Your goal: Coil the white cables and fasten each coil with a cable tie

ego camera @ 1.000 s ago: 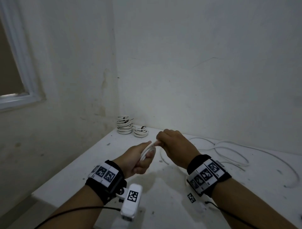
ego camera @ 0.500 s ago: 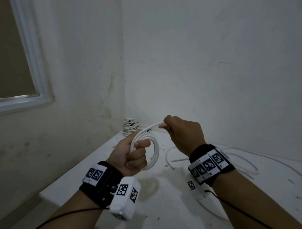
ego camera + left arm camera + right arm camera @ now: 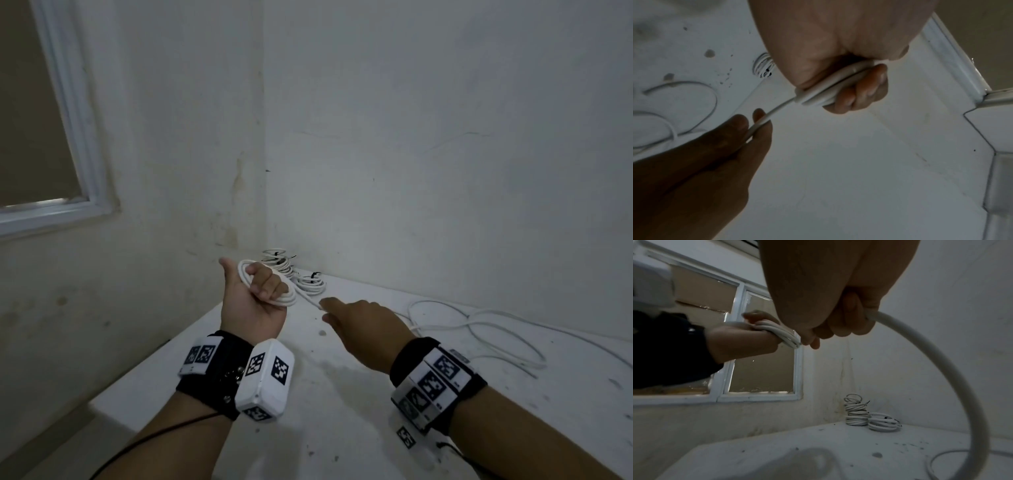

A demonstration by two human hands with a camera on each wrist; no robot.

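- 2 hands are up over the worktop (image 3: 342,394), and I see 1 white cable (image 3: 774,112) running taut between them.
- My left hand (image 3: 251,301) is raised, thumb pointing up; its grip is closed around a small coil (image 3: 274,291) of several loops, fingers curled through the ring.
- From the left wrist view, the coil (image 3: 824,91) sits flat against the palm with the fingertips (image 3: 865,91) folded over it.
- My right hand (image 3: 363,325) sits lower and just right of the left; its grip is narrow, pinching the cable just past the coil.
- From the right wrist view, the cable (image 3: 941,363) leaves the right hand (image 3: 838,318) in a wide arc down to the worktop (image 3: 777,459).
- The loose rest of the cable (image 3: 496,329) lies in open loops on the worktop to the right, near the back wall (image 3: 445,137).
- 2 piles of finished coils (image 3: 869,417) stand in the far corner, touching each other, dark ties showing on them; I cannot count the coils in the taller pile.
- A window (image 3: 44,137) with a white frame is on the left wall.
- Both wrists carry black bands with marker tags.
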